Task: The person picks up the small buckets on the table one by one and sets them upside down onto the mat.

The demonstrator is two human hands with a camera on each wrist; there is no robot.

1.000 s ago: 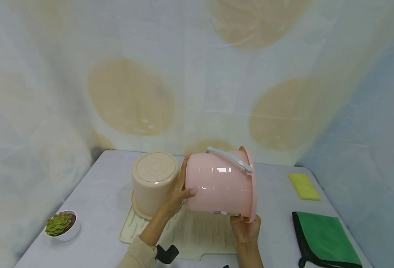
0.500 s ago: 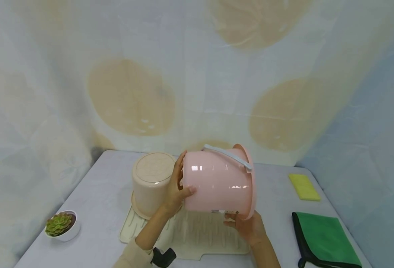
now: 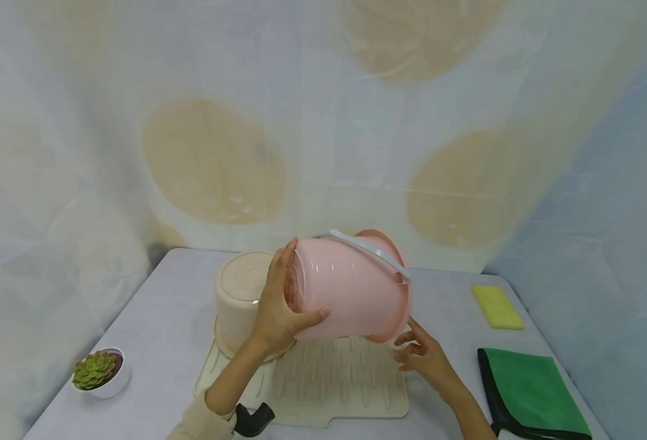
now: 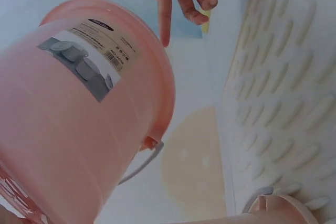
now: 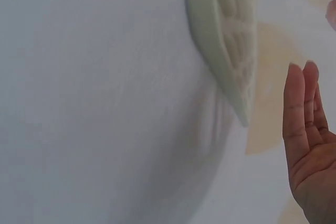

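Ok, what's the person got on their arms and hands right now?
Both hands are bare: no gloves, and no rings that I can make out. The left hand has a cream sleeve pushed back up the forearm, with a black wrist mount beside it. The right hand shows a bare forearm; any sleeve there is out of frame.

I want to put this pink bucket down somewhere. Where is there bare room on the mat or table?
The drying mat is bare right of the upturned beige bucket, beneath the pink bucket. Table is free between the succulent pot and the mat. It is crowded at right: yellow sponge, green cloth.
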